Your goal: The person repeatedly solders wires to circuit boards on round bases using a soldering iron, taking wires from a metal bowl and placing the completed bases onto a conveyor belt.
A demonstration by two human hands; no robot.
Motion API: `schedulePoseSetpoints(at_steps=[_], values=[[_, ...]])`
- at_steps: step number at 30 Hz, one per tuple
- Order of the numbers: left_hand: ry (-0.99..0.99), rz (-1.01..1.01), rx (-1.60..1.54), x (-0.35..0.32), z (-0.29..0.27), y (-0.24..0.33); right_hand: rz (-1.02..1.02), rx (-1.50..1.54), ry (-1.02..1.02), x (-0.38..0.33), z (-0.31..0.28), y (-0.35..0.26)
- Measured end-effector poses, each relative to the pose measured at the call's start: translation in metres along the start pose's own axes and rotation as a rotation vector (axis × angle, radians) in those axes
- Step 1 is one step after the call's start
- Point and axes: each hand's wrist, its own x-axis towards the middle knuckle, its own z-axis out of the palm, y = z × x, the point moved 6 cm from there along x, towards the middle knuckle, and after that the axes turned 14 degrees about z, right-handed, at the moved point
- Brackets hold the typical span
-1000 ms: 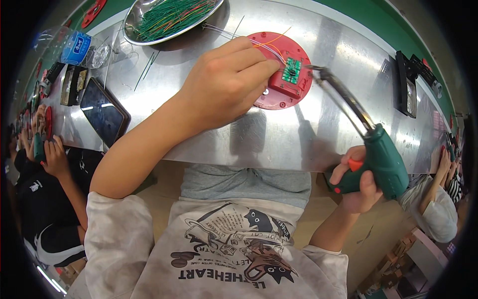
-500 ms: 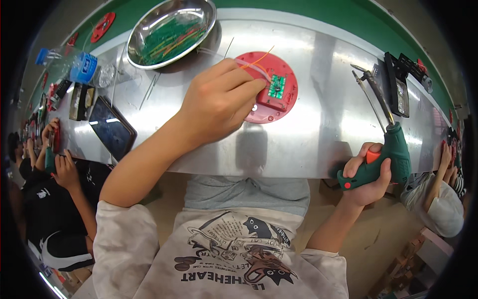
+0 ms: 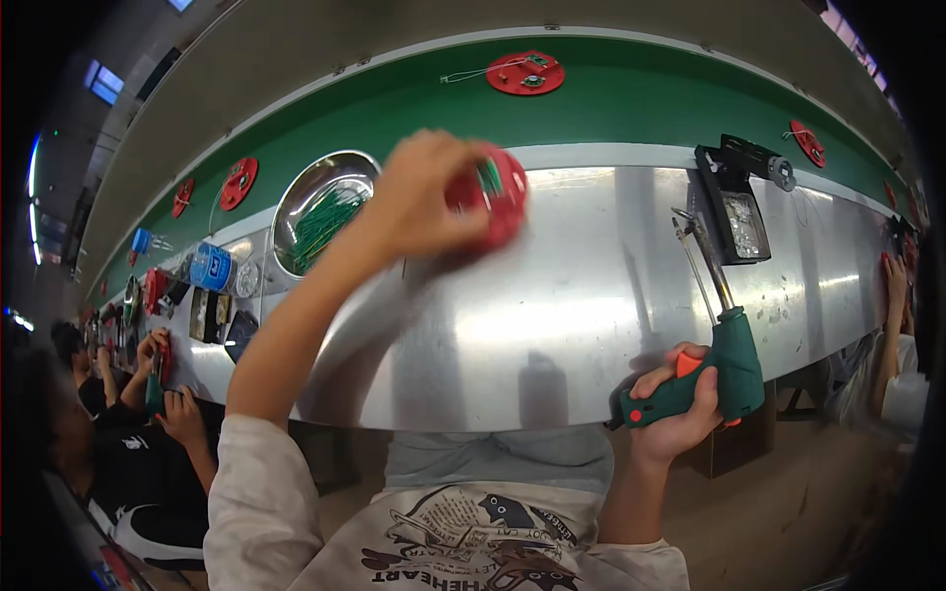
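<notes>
1. Lifted off the surface since half a second ago, the red disc (image 3: 490, 200) now sits raised in the left hand (image 3: 424, 202), blurred by motion; earlier it lay flat on the metal with the hand pressing on it.
2. Left hand: fingers clenched around the disc's left edge, arm stretched forward over the surface (image 3: 591, 295).
3. Right hand (image 3: 680, 414): wrapped tight around the grip of the green soldering gun (image 3: 724, 360), at the near edge of the surface; it was about there before, though the gun now stands more upright.
4. Red disc: round, flat, glossy plastic by the look of it, with a small green circuit board (image 3: 490, 177) on its face (details smeared by the blur).
5. Soldering gun: matte green body, orange trigger under the thumb, and a long thin metal tip pointing away from the person.
6. Surface: brushed sheet metal, shiny, with soft reflections and a green belt (image 3: 591, 98) running behind it.
7. Steel bowl (image 3: 320, 212): round, polished, filled with thin green wires, just left of the raised hand.
8. Another red disc (image 3: 525, 72) lies on the belt beyond.
9. Black stand (image 3: 737, 202), boxy, sits at the far right of the surface.
</notes>
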Motion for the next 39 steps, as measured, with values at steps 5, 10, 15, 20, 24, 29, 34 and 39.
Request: schedulePoseSetpoints(at_steps=[5,10,15,20,24,29,34,39], values=[[-0.133,-0.621,0.737,0.027,0.028,-0.146,-0.065,-0.057,0.051,0.002,-0.001,0.000],[-0.068,-0.359,0.492,0.104,0.086,-0.172,-0.090,-0.105,0.095,0.004,-0.002,-0.001],[-0.126,-0.497,0.201,0.126,0.136,-0.199,-0.068,-0.132,0.130,0.001,-0.003,-0.001],[0.148,-0.640,-0.028,0.139,0.150,-0.208,-0.054,-0.138,0.125,0.006,-0.006,0.002],[0.285,-0.528,-0.278,0.144,0.142,-0.202,-0.097,-0.109,0.116,0.008,-0.006,-0.003],[0.266,-0.554,-0.617,0.128,0.105,-0.157,-0.095,-0.064,0.132,0.005,-0.006,-0.001],[0.257,-0.416,-0.640,0.064,0.037,-0.062,-0.069,0.013,0.125,0.004,0.002,-0.002],[0.048,-0.474,-0.586,-0.030,0.022,0.009,-0.100,-0.021,0.116,-0.002,0.004,-0.008]])
